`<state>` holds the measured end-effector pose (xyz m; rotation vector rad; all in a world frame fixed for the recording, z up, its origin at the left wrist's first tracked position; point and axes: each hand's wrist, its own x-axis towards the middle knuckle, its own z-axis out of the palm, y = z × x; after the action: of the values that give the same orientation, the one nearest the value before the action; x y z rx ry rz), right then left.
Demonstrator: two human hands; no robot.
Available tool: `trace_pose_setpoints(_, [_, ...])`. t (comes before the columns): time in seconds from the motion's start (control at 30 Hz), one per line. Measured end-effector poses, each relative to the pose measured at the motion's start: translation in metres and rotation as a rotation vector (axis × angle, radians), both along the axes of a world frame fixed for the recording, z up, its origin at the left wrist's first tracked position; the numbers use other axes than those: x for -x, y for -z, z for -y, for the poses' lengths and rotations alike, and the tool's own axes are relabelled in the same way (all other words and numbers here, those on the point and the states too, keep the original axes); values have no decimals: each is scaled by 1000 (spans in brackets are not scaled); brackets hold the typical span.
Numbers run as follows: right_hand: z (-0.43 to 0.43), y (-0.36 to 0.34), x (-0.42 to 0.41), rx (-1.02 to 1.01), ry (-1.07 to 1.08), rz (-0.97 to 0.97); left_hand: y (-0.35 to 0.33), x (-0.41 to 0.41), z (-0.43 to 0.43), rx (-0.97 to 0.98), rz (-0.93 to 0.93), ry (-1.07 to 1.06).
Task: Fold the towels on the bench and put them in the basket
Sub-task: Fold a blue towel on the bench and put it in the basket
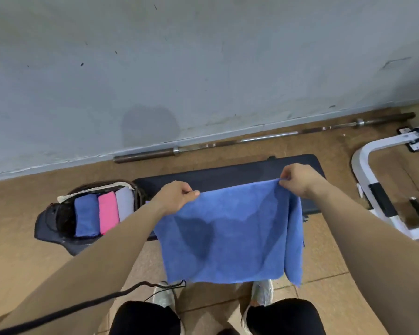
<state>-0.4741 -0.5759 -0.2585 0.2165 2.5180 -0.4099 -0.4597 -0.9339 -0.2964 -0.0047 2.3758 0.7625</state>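
Note:
A blue towel (pixel 230 235) hangs spread out in front of me, above the near edge of the black bench (pixel 228 176). My left hand (pixel 177 195) pinches its top left corner. My right hand (pixel 298 178) pinches the top right corner, where the towel's right edge hangs doubled over. To the left of the bench stands a dark basket (pixel 58 213) holding three folded towels side by side: a blue one (pixel 85 218), a pink one (pixel 108 211) and a grey one (pixel 124 204).
A barbell (pixel 252 139) lies along the foot of the grey wall behind the bench. A white metal frame (pixel 373 165) stands at the right. A black cable (pixel 82 308) crosses the tiled floor near my feet (pixel 261 293).

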Motion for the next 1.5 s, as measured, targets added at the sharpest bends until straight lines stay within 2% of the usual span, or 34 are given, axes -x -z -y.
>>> trace_pose_setpoints(0.13, [2, 134, 57, -41, -13, -83, 130, 42, -8, 118, -197, -59])
trace_pose_setpoints(0.23, [7, 202, 93, -78, -40, -137, 195, 73, -11, 242, -374, -92])
trace_pose_setpoints(0.43, [15, 282, 140, -96, -42, -281, 260, 122, -9, 361, -617, -69])
trace_pose_setpoints(0.63, [28, 302, 153, -61, 49, -442, 270, 149, -2, 406, -675, -95])
trace_pose_setpoints(0.7, [36, 301, 139, 0, 83, -473, 269, 143, -4, 444, -732, -129])
trace_pose_setpoints(0.77, [43, 298, 109, 13, 76, -497, 267, 123, -7, 396, -745, -176])
trace_pose_setpoints(0.87, [54, 291, 58, -9, 15, -583, 263, 74, -9, 299, -713, -177])
trace_pose_setpoints(1.03, [84, 293, -7, 10, -192, -499, 271, -12, -7, 282, -561, -110])
trace_pose_setpoints(1.17, [112, 303, -37, 19, -367, -436, 290, -59, -3, 365, -483, -140])
trace_pose_setpoints(1.27, [126, 327, -58, -30, -475, -384, 297, -77, -2, 425, -466, -124])
trace_pose_setpoints(1.5, [133, 344, -63, -107, -463, -501, 308, -75, 7, 505, -524, -87])
